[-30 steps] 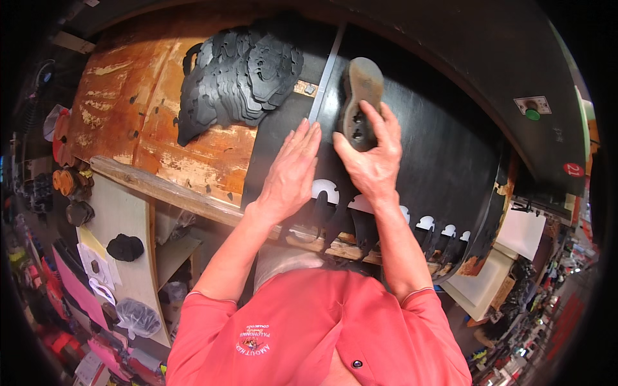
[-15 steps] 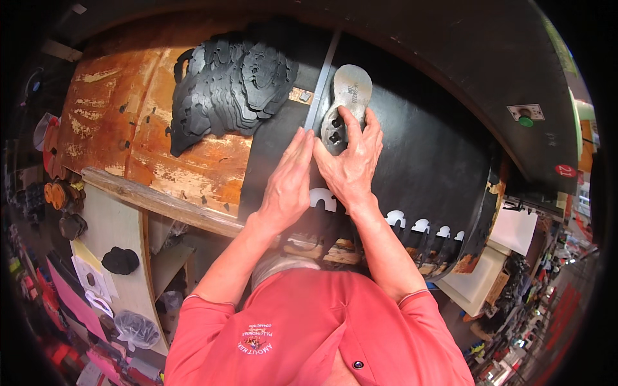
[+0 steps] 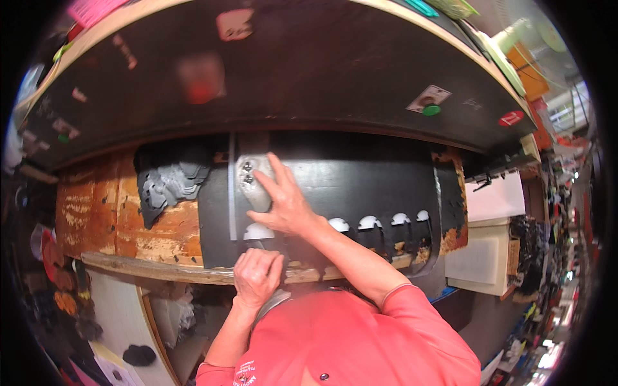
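A sole-shaped metal cutting die (image 3: 252, 190) with two dark cut-outs lies flat on a black sheet (image 3: 360, 183), just right of a grey metal strip (image 3: 233, 199). My right hand (image 3: 288, 204) spans it, thumb near its close end and fingers over its upper side, so part of the die is hidden. At the sheet's near edge my left hand (image 3: 256, 275) is curled closed; what its fingers hold, if anything, is hidden. A white arch-shaped piece (image 3: 259, 233) is just beyond that hand.
Dark cut pieces (image 3: 170, 186) are heaped on the worn wooden board (image 3: 96, 215) at left. Several more white arched pieces (image 3: 369, 223) line the near edge at right. A dark overhead beam (image 3: 309, 83) with red and green buttons crosses the far side.
The die has turned end for end, its cut-outs now at the far end. My left hand has left the die, drawn back to the near edge and curled. The view has shifted.
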Demonstrator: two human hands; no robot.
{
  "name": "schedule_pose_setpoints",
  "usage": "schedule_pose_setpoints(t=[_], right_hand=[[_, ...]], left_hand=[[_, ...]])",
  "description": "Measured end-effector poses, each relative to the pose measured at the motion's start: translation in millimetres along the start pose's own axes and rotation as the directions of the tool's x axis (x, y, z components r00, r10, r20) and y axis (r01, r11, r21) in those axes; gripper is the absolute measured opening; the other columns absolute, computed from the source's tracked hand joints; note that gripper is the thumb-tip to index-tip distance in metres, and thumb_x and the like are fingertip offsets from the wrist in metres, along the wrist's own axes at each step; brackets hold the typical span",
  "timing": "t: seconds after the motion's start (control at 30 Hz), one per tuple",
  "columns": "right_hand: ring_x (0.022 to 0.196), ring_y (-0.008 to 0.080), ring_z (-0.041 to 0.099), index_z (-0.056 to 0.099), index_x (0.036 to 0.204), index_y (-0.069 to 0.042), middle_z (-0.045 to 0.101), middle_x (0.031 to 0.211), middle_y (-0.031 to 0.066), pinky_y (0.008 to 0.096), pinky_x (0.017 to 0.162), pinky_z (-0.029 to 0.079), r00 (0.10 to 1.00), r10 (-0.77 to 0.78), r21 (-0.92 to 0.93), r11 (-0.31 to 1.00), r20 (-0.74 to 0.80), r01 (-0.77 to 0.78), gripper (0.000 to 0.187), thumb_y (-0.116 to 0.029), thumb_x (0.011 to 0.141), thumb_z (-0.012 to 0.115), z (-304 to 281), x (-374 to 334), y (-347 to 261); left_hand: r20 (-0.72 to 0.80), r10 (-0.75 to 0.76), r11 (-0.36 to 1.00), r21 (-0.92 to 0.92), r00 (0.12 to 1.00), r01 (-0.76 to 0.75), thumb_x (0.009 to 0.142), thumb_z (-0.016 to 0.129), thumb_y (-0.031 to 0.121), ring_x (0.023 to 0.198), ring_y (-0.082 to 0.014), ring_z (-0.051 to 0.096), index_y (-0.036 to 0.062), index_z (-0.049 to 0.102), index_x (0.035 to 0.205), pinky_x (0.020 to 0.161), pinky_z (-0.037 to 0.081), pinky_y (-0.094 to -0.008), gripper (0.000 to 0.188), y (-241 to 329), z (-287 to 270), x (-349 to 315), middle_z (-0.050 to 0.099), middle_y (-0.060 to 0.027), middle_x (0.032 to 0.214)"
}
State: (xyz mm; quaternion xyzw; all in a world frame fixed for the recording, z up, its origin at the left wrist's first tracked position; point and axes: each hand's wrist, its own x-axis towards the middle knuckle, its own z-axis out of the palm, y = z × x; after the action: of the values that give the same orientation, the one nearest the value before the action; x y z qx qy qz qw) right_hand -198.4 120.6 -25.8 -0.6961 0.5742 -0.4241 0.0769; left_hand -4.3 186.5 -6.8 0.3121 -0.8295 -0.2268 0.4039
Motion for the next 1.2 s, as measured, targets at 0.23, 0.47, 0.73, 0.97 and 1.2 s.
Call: schedule_pose_setpoints(t=[0.23,0.47,0.73,0.97,1.2], right_hand=[[0.104,0.0291,0.072,0.073,0.121,-0.001,0.075,0.111,0.0146,0.0406,0.093,0.058,0.966,-0.073,0.012,0.997,-0.249,0.079,0.041,-0.017,0.085,0.085,-92,-16,-24],[0.081,0.0208,0.064,0.067,0.103,0.001,0.068,0.091,0.0103,0.0345,0.076,0.052,0.754,0.098,-0.166,0.950,-0.649,-0.266,0.016,-0.014,0.108,0.064,-234,-61,23],[0.067,0.0170,0.062,0.070,0.094,0.001,0.066,0.075,0.0092,0.0337,0.064,0.050,0.786,0.460,0.113,0.882,-0.413,-0.457,0.012,-0.009,0.101,0.070,-171,-178,4],[0.071,0.0039,0.051,0.074,0.100,0.000,0.062,0.079,-0.0039,0.0225,0.064,0.044,0.756,0.508,0.410,0.845,-0.412,-0.345,0.017,-0.013,0.108,0.066,-161,-151,-52],[0.072,0.0283,0.066,0.070,0.107,0.009,0.070,0.090,0.0195,0.0398,0.076,0.054,0.941,-0.336,0.978,0.207,0.040,0.033,0.044,-0.023,0.115,0.040,-207,-126,-248]], left_hand=[[-0.118,0.005,0.999,0.042,0.993,0.000,0.093,0.077,0.000,0.062,-0.0333,0.062,0.0041,0.067,0.088,0.058,0.049,-0.0422,0.012,-17,5,-14,0.064,-0.0123,0.075],[-0.136,-0.115,0.989,0.072,0.984,0.126,0.093,0.078,0.009,0.069,-0.0360,0.068,0.0053,0.070,0.083,0.063,0.054,-0.0437,0.014,-14,15,-13,0.069,-0.0132,0.078],[-0.130,-0.159,0.972,0.151,0.979,0.178,0.095,0.077,0.019,0.071,-0.0353,0.069,0.0063,0.071,0.084,0.065,0.054,-0.0444,0.018,-5,16,-2,0.070,-0.0112,0.081],[-0.147,-0.169,0.975,0.122,0.974,0.188,0.094,0.079,0.021,0.067,-0.0319,0.068,0.0071,0.069,0.078,0.063,0.053,-0.0427,0.024,-6,16,-4,0.067,-0.0090,0.075],[-0.170,-0.161,0.976,0.120,0.972,0.183,0.094,0.080,0.018,0.061,-0.0275,0.065,0.0049,0.070,0.080,0.059,0.050,-0.0384,0.022,-9,18,-7,0.067,-0.0105,0.074]])
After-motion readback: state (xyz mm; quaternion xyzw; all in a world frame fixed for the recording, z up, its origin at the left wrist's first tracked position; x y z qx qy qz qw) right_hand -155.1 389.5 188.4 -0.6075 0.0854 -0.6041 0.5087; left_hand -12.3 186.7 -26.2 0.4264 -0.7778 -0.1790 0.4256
